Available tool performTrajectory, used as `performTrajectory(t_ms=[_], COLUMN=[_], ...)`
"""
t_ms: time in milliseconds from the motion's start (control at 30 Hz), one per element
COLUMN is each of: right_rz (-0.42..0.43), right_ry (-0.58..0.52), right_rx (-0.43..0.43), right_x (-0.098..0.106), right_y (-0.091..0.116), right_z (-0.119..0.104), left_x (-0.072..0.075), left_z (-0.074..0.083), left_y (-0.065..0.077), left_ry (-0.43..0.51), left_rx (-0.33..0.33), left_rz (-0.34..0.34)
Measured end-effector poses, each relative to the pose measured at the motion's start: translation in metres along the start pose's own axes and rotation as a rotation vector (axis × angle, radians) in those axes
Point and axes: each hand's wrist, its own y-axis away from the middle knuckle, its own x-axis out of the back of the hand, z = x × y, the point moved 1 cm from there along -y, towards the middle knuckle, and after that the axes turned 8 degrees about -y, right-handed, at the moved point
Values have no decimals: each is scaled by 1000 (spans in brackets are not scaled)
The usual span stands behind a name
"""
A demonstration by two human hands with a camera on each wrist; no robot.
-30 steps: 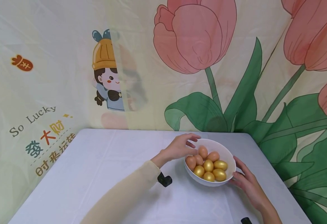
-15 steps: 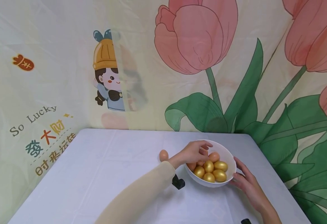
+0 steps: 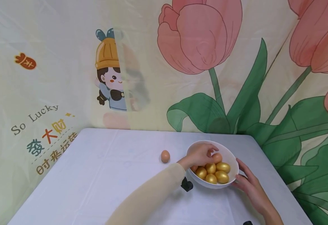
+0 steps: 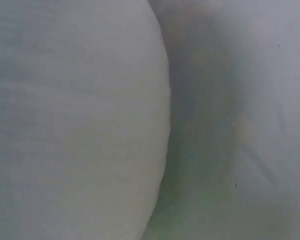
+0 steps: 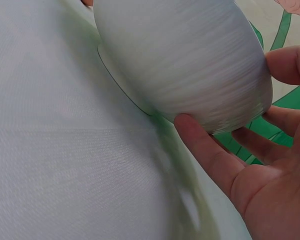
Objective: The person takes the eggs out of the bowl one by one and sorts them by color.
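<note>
A white bowl (image 3: 235, 157) holds several gold eggs (image 3: 222, 177) and brown eggs; one brown egg (image 3: 217, 157) shows clearly at the back. Into the bowl reaches my left hand (image 3: 200, 155), thumb and fingers bent loosely near that brown egg's left and top sides; a firm grasp is not visible. Another brown egg (image 3: 194, 168) is mostly covered by this hand. My right hand (image 3: 249, 184) holds the bowl's right side, its thumb and fingers spread round the outer wall (image 5: 185, 60) in the right wrist view. A beige sleeve (image 4: 90, 125) fills much of the left wrist view.
One brown egg (image 3: 165, 156) lies alone on the white-covered table (image 3: 119, 175), left of the bowl. A printed cloth backdrop (image 3: 147, 62) with tulips hangs behind the table. A black wrist device (image 3: 187, 184) hangs below the left wrist.
My left hand has moved right, from the bowl's left rim to farther inside. The lone egg on the table has come into view from behind the left arm. My right hand stays on the bowl.
</note>
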Motion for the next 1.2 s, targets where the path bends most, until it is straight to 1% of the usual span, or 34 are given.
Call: performTrajectory(t_ms=[67, 167, 200, 333, 467, 600, 667, 767, 967, 1200], right_rz=[-3, -6, -7, -9, -11, -11, -11, -10, -14, -14], right_ry=[-6, -12, -13, -18, -24, -28, -25, -22, -19, -16], right_rx=[10, 25, 30, 49, 58, 59, 60, 64, 52, 33], right_x=[0, -1, -1, 0, 1, 0, 0, 0, 0, 0], right_y=[0, 0, 0, 1, 1, 1, 1, 1, 0, 0], right_z=[0, 0, 0, 1, 2, 2, 3, 3, 2, 2], left_x=[-4, -9, -10, -16, -20, -23, -23, -25, -27, -29], left_z=[2, 5, 6, 11, 13, 13, 13, 13, 14, 16], left_y=[-1, -3, -4, -8, -9, -10, -11, -13, -16, -14], left_ry=[57, 85, 80, 10, -33, -86, -92, -90, -77, -39], left_rx=[2, -25, -33, -54, -47, -61, -62, -55, -28, 13], left_rz=[-9, 3, 11, 46, 44, 48, 49, 45, 61, 68])
